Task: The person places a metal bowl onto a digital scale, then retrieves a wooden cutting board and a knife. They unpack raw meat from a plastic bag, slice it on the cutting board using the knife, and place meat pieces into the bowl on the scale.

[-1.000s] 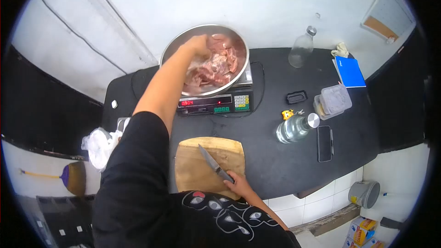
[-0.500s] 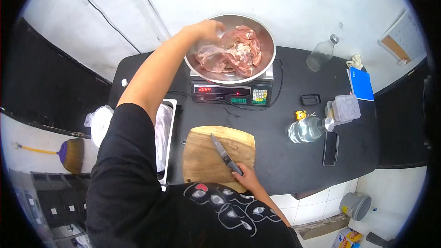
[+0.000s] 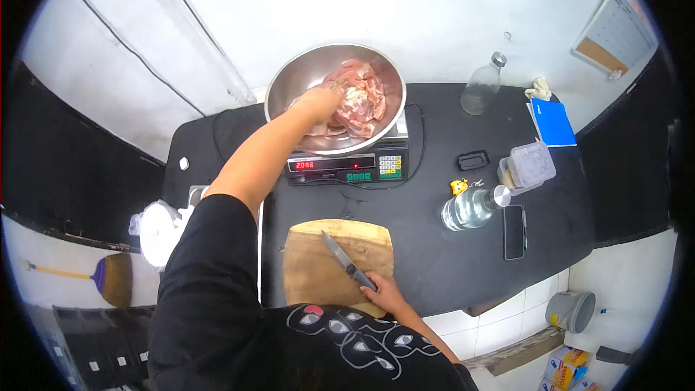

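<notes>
In the head view, my left hand (image 3: 322, 103) is down inside a wide steel bowl (image 3: 280, 85), its fingers curled onto pieces of raw meat (image 3: 358, 98); the fingertips are partly hidden. Under the bowl is a digital scale (image 3: 337, 166) with a lit red display that seems to read 2.082. My right hand (image 3: 384, 293) is closed around the dark handle of a knife (image 3: 340, 253). The knife's blade lies over the wooden cutting board (image 3: 311, 275), tip pointing away from me and to the left.
On the right of the black table (image 3: 427, 268) are a glass bottle (image 3: 480, 90), a water bottle (image 3: 467, 208), a plastic container (image 3: 532, 165), a phone (image 3: 513, 232) and a blue notebook (image 3: 554, 123). A cable (image 3: 420, 152) loops beside the scale. White plastic bags (image 3: 158, 235) are at left.
My left hand has moved from the bowl's left rim down onto the meat. The display reading has risen from about 2.064. My right hand keeps the knife over the board. The view has shifted slightly.
</notes>
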Motion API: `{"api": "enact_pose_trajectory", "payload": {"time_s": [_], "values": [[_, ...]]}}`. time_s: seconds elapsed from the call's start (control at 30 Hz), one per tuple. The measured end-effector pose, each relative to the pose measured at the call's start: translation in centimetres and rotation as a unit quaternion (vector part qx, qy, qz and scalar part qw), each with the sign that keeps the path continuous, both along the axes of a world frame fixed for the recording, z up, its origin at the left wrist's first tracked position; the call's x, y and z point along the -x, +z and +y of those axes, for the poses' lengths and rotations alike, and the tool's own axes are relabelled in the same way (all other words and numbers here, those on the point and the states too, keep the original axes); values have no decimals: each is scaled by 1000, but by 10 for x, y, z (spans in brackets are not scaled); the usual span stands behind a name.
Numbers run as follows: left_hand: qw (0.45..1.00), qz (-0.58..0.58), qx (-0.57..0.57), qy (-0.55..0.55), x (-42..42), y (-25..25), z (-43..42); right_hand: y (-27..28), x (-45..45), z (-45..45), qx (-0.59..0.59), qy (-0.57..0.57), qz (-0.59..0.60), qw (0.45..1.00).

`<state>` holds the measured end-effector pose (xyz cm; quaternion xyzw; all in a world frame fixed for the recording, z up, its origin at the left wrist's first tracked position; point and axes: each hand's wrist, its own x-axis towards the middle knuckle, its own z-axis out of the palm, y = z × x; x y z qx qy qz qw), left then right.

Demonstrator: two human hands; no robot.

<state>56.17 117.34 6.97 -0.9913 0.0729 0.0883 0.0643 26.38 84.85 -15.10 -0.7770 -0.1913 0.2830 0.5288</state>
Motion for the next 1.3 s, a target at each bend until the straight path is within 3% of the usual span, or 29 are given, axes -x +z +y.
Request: {"api": "enact_pose_trajectory", "payload": {"time_s": [0.13, 0.43, 0.67, 0.73, 0.83, 1.03, 1.13, 1.2, 1.3], "values": [[993, -47, 100, 40, -12, -8, 27, 21, -6, 0, -12, 6, -8, 1000], [987, -130, 95, 27, -33, 34, 39, 15, -4, -2, -7, 10, -26, 1000], [979, -191, 67, -2, -32, 107, 22, 14, -5, -2, -11, 12, -34, 999], [984, -173, 30, 6, -9, 149, -3, 9, -5, 0, -9, 13, -38, 999], [964, -261, 57, -18, -1, 176, 7, 17, -3, -1, -1, 10, 15, 1000], [929, -355, 104, -29, 65, 257, 2, 6, -1, 0, -36, 9, -45, 998], [912, -398, 80, -58, 104, 278, -4, -17, -2, 0, -72, 20, 11, 997], [917, -382, 110, -45, 129, 285, -16, 15, -3, -7, -102, -36, 184, 977], [930, -332, 152, -45, 167, 266, -31, 27, 0, -34, -149, -97, 239, 955]]}}
